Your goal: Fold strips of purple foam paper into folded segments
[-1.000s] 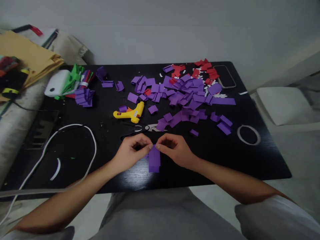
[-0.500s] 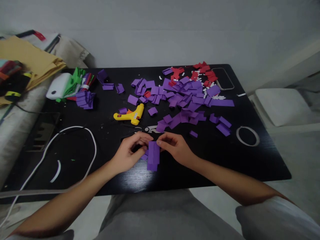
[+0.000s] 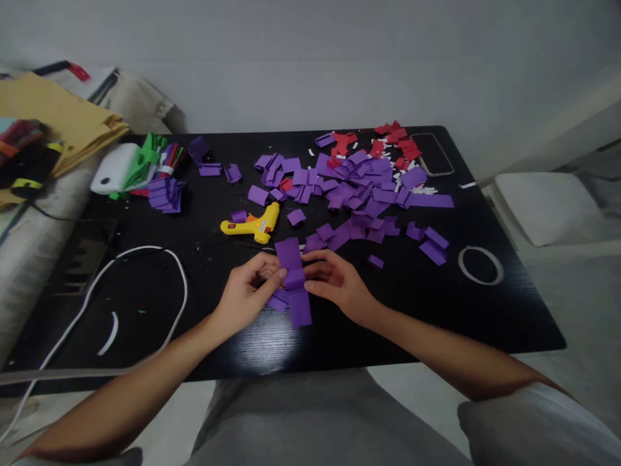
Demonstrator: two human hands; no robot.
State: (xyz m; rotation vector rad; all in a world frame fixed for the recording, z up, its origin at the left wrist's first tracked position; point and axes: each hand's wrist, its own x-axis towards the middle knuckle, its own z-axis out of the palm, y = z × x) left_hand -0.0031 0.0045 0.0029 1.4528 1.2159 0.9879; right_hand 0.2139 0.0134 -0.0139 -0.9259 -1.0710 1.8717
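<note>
Between my hands stands a creased purple paper strip (image 3: 297,294), unfolded lengthwise above the near part of the black table. My left hand (image 3: 250,291) pinches its left edge at the middle, thumb in front. From the right, my right hand (image 3: 337,281) grips the same strip's other edge with thumb and fingers. Another purple paper piece (image 3: 278,301) shows under the left thumb, partly covered. Just beyond the hands lies a yellow glue gun (image 3: 257,224). Scissors seen there are now mostly hidden behind the strip and fingers.
A heap of folded purple paper pieces (image 3: 359,181) spreads over the table's back, with red scraps (image 3: 400,141) and white bits. At left are a white cable (image 3: 182,272), a white device (image 3: 114,169) and green strips (image 3: 145,160). A tape ring (image 3: 480,265) lies right.
The folded purple strip has been opened out; its upper part now reaches higher, covering the scissors. Both hands stay close to where they were, with the fingers shifted slightly.
</note>
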